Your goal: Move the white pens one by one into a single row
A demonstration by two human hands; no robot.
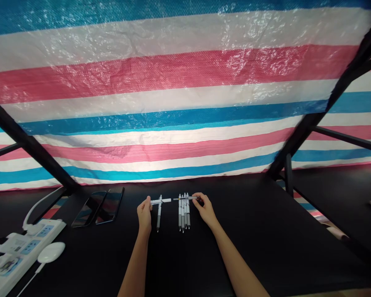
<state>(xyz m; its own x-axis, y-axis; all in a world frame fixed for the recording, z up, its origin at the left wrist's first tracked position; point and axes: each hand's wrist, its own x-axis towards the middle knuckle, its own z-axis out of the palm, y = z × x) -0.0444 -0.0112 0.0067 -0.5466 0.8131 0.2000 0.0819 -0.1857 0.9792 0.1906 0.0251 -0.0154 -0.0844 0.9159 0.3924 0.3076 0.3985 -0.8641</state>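
Note:
On a black table (266, 239), my left hand (144, 214) pinches a white pen barrel (160, 201) held level, pointing right. My right hand (205, 208) pinches a thin pen refill (185, 198), its tip aimed left at the barrel's open end, a small gap between them. Under the left hand's piece lies a single grey-white pen (158, 216) pointing toward me. Beneath the refill, several grey-white pens (183, 214) lie side by side in a row.
Two dark phones (99, 207) lie at the left. A white power strip (21, 251) with plugs and a white round device (51, 252) sit at the near left. Black frame bars (315, 119) cross a striped tarp wall (173, 103) behind the table.

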